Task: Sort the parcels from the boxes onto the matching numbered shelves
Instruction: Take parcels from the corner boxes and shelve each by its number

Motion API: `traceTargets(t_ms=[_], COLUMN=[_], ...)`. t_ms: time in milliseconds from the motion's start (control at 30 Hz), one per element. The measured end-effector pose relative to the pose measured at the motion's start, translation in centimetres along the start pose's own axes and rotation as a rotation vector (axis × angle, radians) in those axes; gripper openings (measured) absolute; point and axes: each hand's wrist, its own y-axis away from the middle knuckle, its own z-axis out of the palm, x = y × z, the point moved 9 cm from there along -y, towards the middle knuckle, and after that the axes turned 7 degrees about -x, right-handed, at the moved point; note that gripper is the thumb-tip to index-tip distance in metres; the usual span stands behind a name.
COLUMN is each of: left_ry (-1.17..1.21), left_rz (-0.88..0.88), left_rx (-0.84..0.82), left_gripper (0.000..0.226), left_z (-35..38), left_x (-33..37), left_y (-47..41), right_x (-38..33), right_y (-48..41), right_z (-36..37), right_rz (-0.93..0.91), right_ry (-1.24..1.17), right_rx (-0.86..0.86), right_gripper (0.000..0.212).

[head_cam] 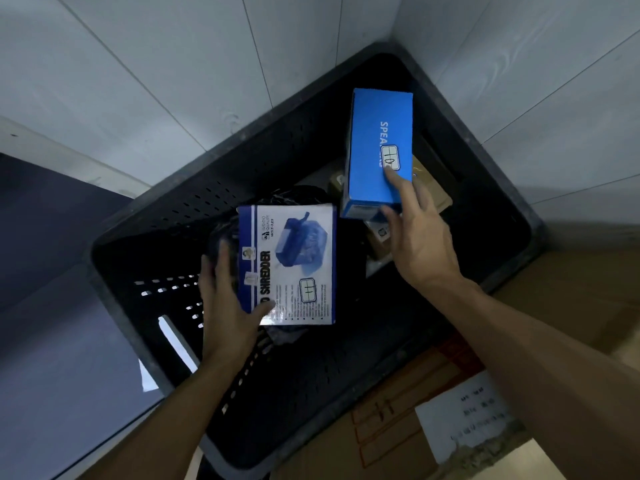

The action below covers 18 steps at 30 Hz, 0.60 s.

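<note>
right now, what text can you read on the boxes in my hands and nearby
"SHREDDER": white box, held by the left hand.
"11": handwritten sticker on that box.
"SPEA...": blue box, held by the right hand; rest covered.
"10": handwritten tag on it, partly covered.
Small print on the white box and the white sheet: blurred.

Both bare arms (pixel 519 341) reach forward and down. The left hand (pixel 227 306) grips a white box (pixel 298 265), thumb on top, fingers along its side. The right hand (pixel 420 237) holds a blue box (pixel 379 147), one finger stretched out flat on it
</note>
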Motion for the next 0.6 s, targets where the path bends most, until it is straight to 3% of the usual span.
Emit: traceTargets(t_ms=[100, 167, 233, 333, 400, 500, 600], left_ry=[0.017, 0.025, 0.109, 0.160, 0.159, 0.151, -0.033], left_rz=[-0.211, -0.332, -0.359, -0.281, -0.214, -0.104, -0.019], left_rx=[0.118, 0.088, 0.081, 0.196, 0.227, 0.099, -0.029], left_gripper=[0.113, 0.105, 0.094, 0.084, 0.096, 0.129, 0.154], left_z=[-0.9, 0.0, 0.8, 0.1, -0.5, 0.5, 2.5], left_x=[-2.0, -3.1, -3.7, -3.1, -2.0, -0.5, 0.6], left_y=[0.0, 0.4, 0.8, 1.4, 1.8, 1.9, 1.9], right_x=[0.6, 0.9, 0.8, -0.1, -0.3, -0.6, -0.4], right_y=[0.6, 0.5, 0.5, 0.8, 1.0, 1.0, 0.6], right_z=[-0.5, -0.8, -1.2, -1.5, -1.2, -1.1, -1.3], right_rz=[0.025, 0.084, 0.119, 0.085, 0.104, 0.128, 0.153], right_ry=[0.053, 0.087, 0.097, 0.085, 0.099, 0.102, 0.095], right_rx=[0.004, 0.016, 0.047, 0.104, 0.087, 0.066, 0.078], right_gripper=[0.058, 0.065, 0.064, 0.061, 0.074, 0.094, 0.095])
